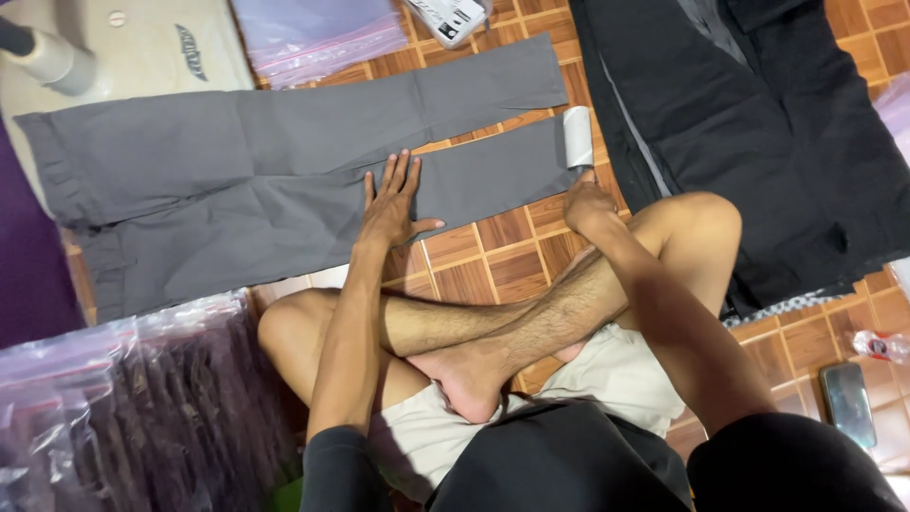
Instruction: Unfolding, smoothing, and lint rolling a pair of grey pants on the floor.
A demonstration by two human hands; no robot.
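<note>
Grey trousers lay flat on the floor. My left hand pressed them, palm open; my right hand pinched the hem. A weak grip could have slipped, skewing the leg.

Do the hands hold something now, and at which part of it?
The right hand grips the grey trousers at the hem of the nearer leg, turning it up. The left hand only presses flat on that leg.
</note>
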